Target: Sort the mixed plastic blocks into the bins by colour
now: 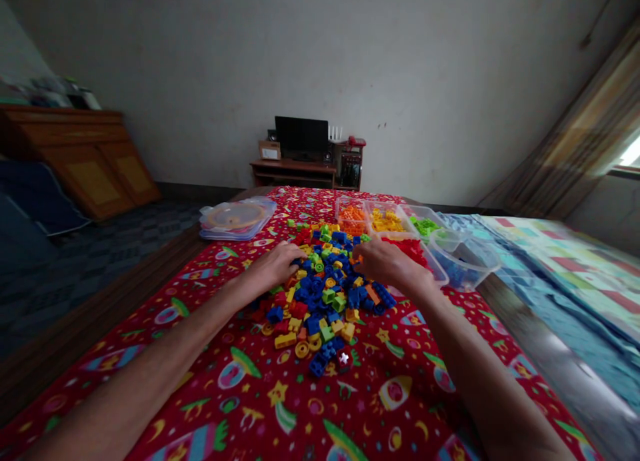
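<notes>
A mixed pile of toy building blocks (320, 288) in blue, yellow, green, red and orange lies on the red patterned tablecloth (300, 408). My left hand (281, 262) rests at the pile's left edge, its curled fingers closed among the blocks. On the other side, my right hand (379, 257) reaches down to the pile's right edge with fingers bent together. An orange bit shows beside its fingertips, but whether it is held is unclear. Past my right hand stands a clear tray of red blocks (411, 250), partly covered by my wrist.
Behind the pile are clear containers of orange blocks (352, 216), yellow blocks (386, 220) and green blocks (424, 226). A clear tub (467, 264) with blue pieces sits at the table's right edge. Stacked plastic lids (237, 218) lie at the left. A bed (560, 281) adjoins the right side.
</notes>
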`<state>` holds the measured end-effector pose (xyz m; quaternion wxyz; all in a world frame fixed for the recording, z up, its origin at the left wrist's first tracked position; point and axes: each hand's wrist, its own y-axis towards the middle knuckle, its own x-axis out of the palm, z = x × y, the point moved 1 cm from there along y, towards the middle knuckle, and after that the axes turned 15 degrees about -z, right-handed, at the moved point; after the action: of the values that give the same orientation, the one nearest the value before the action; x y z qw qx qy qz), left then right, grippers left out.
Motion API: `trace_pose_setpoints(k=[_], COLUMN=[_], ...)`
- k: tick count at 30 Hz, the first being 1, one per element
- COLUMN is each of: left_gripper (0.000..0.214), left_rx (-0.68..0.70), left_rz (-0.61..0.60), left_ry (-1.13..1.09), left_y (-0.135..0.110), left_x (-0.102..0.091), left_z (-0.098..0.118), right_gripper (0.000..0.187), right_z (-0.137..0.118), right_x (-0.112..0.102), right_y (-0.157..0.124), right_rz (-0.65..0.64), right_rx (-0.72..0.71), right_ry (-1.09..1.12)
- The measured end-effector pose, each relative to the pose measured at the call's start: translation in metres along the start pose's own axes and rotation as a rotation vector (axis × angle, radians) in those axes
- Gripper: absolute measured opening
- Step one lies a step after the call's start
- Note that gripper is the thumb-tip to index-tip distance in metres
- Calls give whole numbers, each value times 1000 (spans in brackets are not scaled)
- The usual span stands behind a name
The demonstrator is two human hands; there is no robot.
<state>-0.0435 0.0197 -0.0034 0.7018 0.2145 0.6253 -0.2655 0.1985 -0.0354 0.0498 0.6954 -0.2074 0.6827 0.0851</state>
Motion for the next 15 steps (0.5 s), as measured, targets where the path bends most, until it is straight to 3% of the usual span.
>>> trace_pose_setpoints(k=[3, 7, 11, 15], left_gripper=[28, 36, 35, 28], left_rx=[-22, -24, 86, 152], left_rz=[56, 137, 93, 86], left_ry=[-16, -77, -62, -71], left_y=[0, 2, 4, 6], left_x=[-4, -3, 13, 27], left_z=[3, 9, 9, 4], right_gripper=[26, 35, 40, 35], right_z=[-17, -20, -13, -11], right_x=[15, 32, 43, 45], right_y=[8, 18, 27, 33], right_rz=[-2, 39, 65, 55], right_rx=[10, -61, -110, -44], right_ry=[-38, 1, 27, 4])
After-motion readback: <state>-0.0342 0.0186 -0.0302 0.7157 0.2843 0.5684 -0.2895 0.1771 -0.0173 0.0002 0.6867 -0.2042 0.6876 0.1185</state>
